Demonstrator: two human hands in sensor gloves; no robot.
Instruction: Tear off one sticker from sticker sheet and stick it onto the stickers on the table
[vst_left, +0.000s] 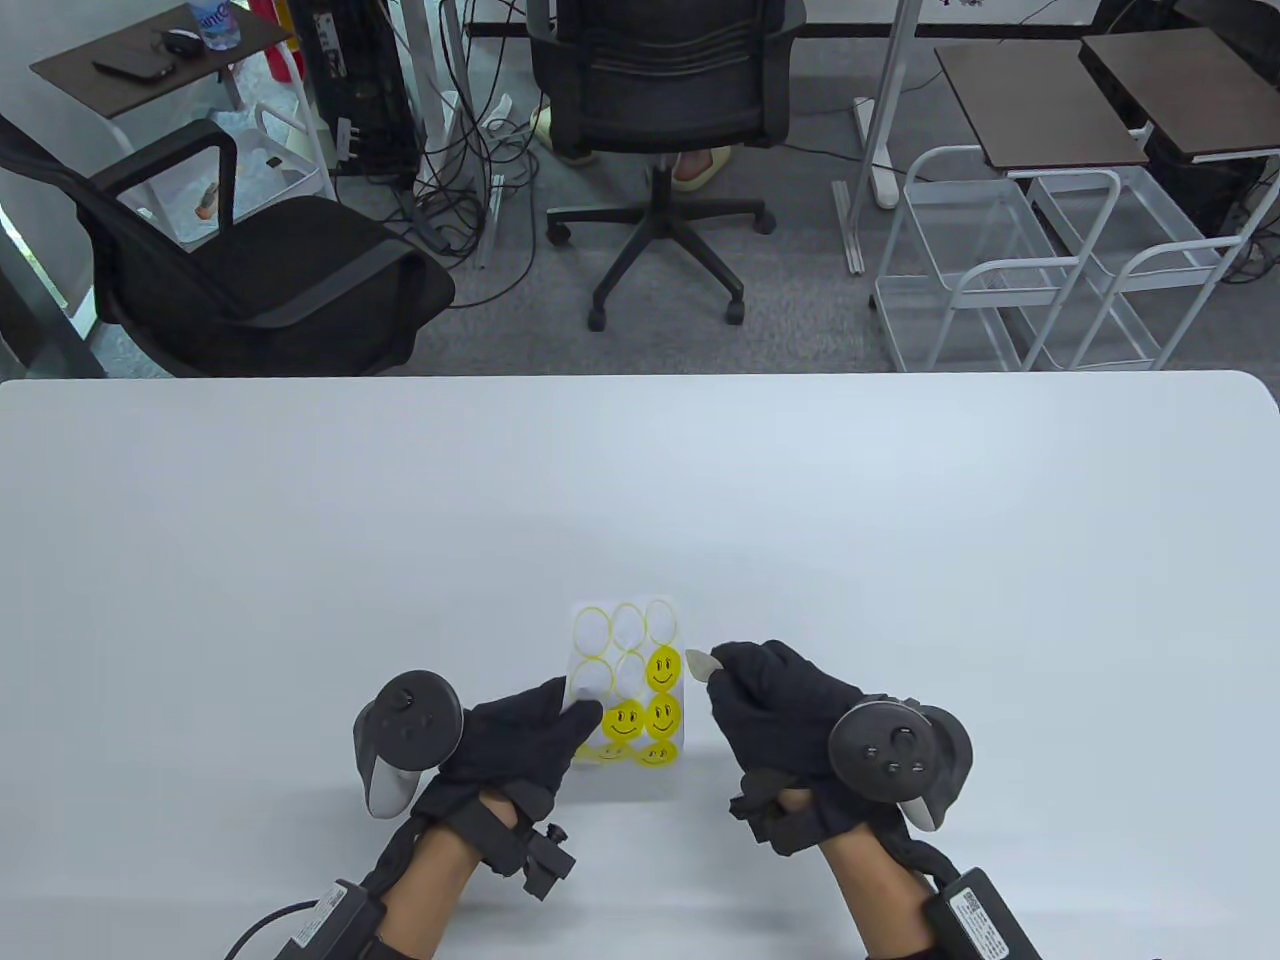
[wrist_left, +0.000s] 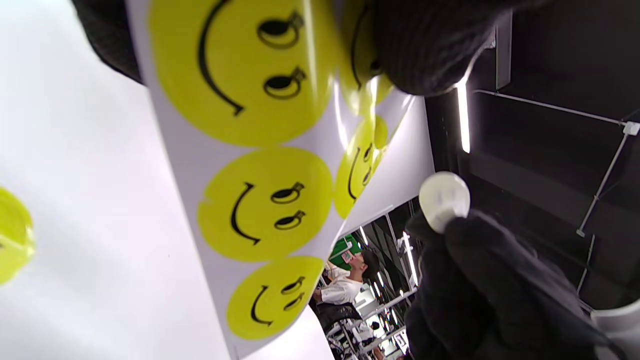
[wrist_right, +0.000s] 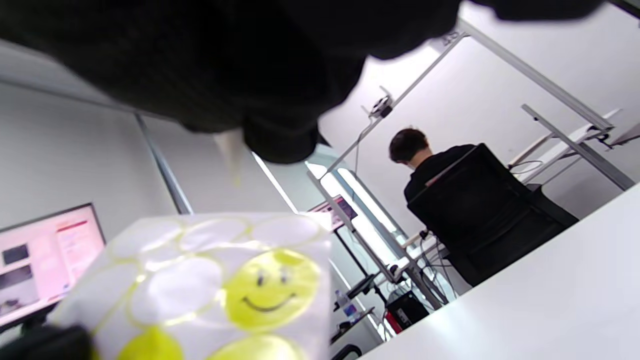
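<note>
Writing: no brand name can be read with certainty; a blue label is seen on a bottle (vst_left: 216, 22) at the far left, its letters too small to be made out, and a code patch on the right wrist strap is likewise unreadable.
Sticker sheet (vst_left: 628, 690): a white sheet printed with yellow smiley faces is held just above the counter (vst_left: 640, 480), near its front edge; several round places at its far end are peeled bare, only yellow rings being left.
Left hand (vst_left: 520, 735): the sheet is gripped at its near left corner, the thumb being pressed on its face; the grip is closed on the sheet.
Right hand (vst_left: 775, 700): a peeled sticker (vst_left: 700, 662) is pinched between the fingertips, its pale back being turned to the cameras; it is held just right of the sheet and apart from it.
Stickers on the counter: a yellow blur at the left edge of the left wrist view (wrist_left: 12, 235) is seen on the white surface; what it is cannot be told.
Surroundings: two black office chairs (vst_left: 660, 90), white wire carts (vst_left: 1040, 270) and small dark side tables are seen behind the counter.
In the way: much of the right wrist view is blocked by the dark glove.
</note>
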